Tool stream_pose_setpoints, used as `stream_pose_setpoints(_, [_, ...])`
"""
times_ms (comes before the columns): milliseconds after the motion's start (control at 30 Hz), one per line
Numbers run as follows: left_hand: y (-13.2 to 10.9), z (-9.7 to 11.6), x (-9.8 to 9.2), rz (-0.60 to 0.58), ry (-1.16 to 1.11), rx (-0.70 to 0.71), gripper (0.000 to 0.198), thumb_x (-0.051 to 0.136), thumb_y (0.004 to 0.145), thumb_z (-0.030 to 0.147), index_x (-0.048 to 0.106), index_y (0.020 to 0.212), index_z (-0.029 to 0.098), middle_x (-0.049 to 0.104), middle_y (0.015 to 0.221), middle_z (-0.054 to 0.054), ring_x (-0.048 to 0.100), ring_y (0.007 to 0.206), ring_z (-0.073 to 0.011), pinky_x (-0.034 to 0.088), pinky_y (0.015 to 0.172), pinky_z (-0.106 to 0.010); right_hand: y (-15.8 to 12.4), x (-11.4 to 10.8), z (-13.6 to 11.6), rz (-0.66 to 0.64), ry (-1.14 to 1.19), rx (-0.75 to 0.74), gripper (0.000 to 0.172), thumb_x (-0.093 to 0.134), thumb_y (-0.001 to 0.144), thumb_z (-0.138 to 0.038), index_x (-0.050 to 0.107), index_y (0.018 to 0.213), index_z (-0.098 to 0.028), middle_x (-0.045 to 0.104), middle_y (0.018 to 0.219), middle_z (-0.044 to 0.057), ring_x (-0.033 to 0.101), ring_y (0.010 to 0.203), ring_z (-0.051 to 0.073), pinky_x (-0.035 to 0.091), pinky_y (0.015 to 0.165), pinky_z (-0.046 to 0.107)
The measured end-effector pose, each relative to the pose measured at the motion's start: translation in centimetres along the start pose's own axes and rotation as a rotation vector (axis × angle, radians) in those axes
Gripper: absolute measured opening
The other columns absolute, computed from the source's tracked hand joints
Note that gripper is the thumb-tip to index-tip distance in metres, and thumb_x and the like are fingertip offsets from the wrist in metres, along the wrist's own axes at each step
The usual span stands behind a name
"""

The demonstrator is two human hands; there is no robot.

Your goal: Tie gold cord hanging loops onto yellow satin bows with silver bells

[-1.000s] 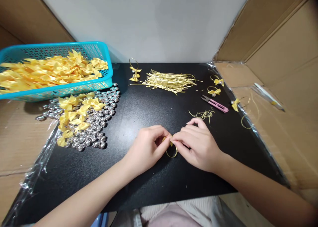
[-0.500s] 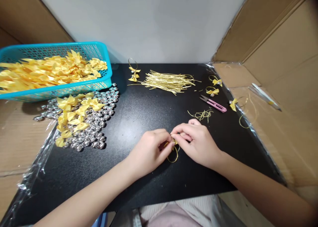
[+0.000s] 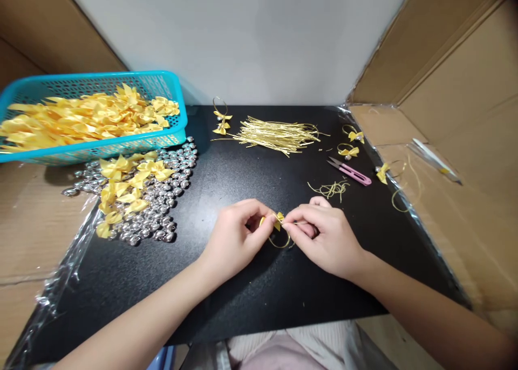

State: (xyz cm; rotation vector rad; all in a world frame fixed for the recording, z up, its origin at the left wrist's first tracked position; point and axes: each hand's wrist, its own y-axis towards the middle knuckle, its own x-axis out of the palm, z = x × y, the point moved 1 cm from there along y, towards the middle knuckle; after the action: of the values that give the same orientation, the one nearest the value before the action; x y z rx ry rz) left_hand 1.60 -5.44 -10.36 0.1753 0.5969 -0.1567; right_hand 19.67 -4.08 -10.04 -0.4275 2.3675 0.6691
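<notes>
My left hand [image 3: 237,238] and my right hand [image 3: 326,238] meet over the middle of the black table [image 3: 251,289]. Between their fingertips sits a small yellow ribbon bow [image 3: 277,220] with a gold cord loop [image 3: 279,241] hanging under it. Left thumb and fingers pinch the bow from the left. The right hand's fingers pinch the gold cord ends at the bow from the right. Both hands are closed.
A teal basket [image 3: 101,146] of yellow bows stands at the back left, with silver bells [image 3: 164,208] and loose bows [image 3: 129,184] in front. Gold cords [image 3: 275,134] lie at the back centre. Pink snips [image 3: 350,170], cord scraps [image 3: 332,187], finished bows [image 3: 348,150]; cardboard [image 3: 457,159] at right.
Both hands have shifted slightly up the table with the bow and loop. The right fingers have changed their pinch at the cord. The bow now shows more between the fingertips.
</notes>
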Motion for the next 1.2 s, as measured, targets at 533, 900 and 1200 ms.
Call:
stream_pose_setpoints(533, [0.6, -0.5, -0.1, 0.178, -0.536, -0.288, 0.02, 0.07, 0.079, 0.034, 0.066, 0.073, 0.016, 0.069, 0.065, -0.001, 0.059, 0.057, -0.0116, 0.048, 0.057, -0.023, -0.8, 0.4, -0.7, 0.023, 0.439, 0.306, 0.01, 0.063, 0.082, -0.017, 0.063, 0.073, -0.02, 0.056, 0.1, 0.005, 0.058, 0.098, 0.02, 0.045, 0.094, 0.039])
stream_pose_setpoints(900, [0.6, -1.0, 0.5, 0.051, -0.988, -0.502, 0.023, 0.078, 0.073, 0.037, 0.067, 0.074, 0.017, 0.065, 0.066, 0.001, 0.057, 0.059, -0.0087, 0.044, 0.05, -0.017, -0.7, 1.5, -0.7, -0.129, 0.445, 0.31, 0.016, 0.056, 0.084, -0.01, 0.055, 0.07, -0.018, 0.055, 0.082, 0.001, 0.054, 0.076, 0.012, 0.045, 0.069, 0.025])
stream_pose_setpoints(1200, [0.7, -0.7, 0.4, -0.024, -1.2, -0.624, 0.028, 0.086, 0.065, 0.033, 0.069, 0.079, 0.016, 0.072, 0.075, -0.002, 0.064, 0.066, -0.0099, 0.054, 0.052, -0.015, -0.7, 1.9, -0.3, -0.082, 0.396, 0.329, 0.013, 0.055, 0.085, -0.012, 0.054, 0.073, -0.017, 0.054, 0.08, 0.001, 0.053, 0.07, 0.011, 0.045, 0.064, 0.023])
